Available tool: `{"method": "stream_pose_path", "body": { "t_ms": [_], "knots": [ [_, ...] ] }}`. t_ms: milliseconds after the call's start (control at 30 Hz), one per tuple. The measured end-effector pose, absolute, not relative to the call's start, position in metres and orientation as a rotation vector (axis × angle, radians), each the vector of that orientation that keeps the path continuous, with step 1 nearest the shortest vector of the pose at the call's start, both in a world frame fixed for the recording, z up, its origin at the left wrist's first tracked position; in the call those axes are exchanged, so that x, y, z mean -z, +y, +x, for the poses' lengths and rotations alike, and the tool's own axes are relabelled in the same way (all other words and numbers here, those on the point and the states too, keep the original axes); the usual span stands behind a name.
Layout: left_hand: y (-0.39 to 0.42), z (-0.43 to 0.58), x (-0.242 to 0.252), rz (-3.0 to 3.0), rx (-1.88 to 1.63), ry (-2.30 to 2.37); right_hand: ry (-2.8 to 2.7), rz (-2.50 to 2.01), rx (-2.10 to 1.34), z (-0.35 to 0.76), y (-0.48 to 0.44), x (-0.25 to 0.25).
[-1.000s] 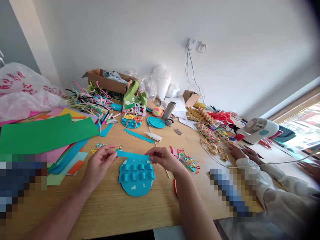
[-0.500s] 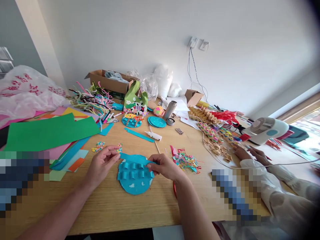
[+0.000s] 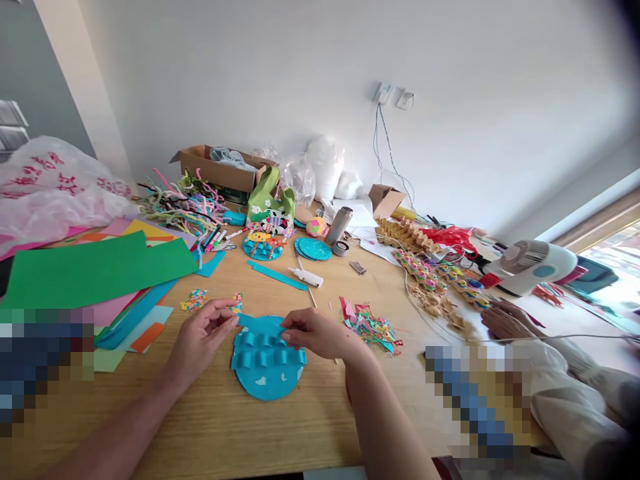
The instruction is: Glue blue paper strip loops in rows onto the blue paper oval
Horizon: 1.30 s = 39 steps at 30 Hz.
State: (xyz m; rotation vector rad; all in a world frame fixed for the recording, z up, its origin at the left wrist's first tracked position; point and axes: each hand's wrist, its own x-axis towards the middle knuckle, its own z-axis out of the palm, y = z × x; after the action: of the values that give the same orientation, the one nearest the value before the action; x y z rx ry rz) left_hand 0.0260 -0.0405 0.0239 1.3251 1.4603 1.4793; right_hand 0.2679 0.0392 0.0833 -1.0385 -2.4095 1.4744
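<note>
A round blue disc (image 3: 270, 387) lies flat on the table in front of me, with rows of raised blue paper loops (image 3: 265, 359) across its middle and small whitish patches lower down. Over its far edge, a blue paper strip (image 3: 254, 323) is stretched between my hands. My left hand (image 3: 206, 337) pinches the strip's left end between thumb and fingers. The other end is in the closed fingers of my right hand (image 3: 313, 333), which hide part of the strip and the disc's upper right. Whether the strip touches the disc, I cannot tell.
A glue bottle (image 3: 306, 277) and another blue strip (image 3: 277, 275) lie beyond the disc. Paper scraps (image 3: 373, 327) are at right, coloured sheets (image 3: 100, 267) at left. Farther back stand a metal flask (image 3: 340, 225) and a cardboard box (image 3: 217, 167). A co-worker's hands (image 3: 507, 321) are at far right.
My right hand has moved left along the strip, nearer my left hand. The view has shifted slightly. The co-worker's hands at far right have also moved a little.
</note>
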Motion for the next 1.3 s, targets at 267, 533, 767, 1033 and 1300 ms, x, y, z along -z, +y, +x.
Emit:
{"method": "stream_pose_path", "body": {
  "t_ms": [267,533,767,1033,1300],
  "knots": [
    [-0.06,0.026,-0.013,1.574,-1.212,1.676,-2.016,-1.115,-1.44,0.276,0.06,-0.083],
    [-0.103,0.051,0.013,2.119,-0.831,1.904,-1.945,-1.253,-1.499,0.282,0.074,-0.051],
    [-0.091,0.063,0.007,2.166,-0.76,1.894,-1.906,-1.3,-1.529,0.283,0.073,-0.045],
    [-0.042,0.052,-0.002,2.199,-0.796,1.74,-1.548,-1.23,-1.516,0.277,0.085,-0.036],
    [-0.008,0.033,0.0,2.153,-0.833,1.628,-1.483,-1.259,-1.276,0.276,0.101,-0.025]
  ]
}}
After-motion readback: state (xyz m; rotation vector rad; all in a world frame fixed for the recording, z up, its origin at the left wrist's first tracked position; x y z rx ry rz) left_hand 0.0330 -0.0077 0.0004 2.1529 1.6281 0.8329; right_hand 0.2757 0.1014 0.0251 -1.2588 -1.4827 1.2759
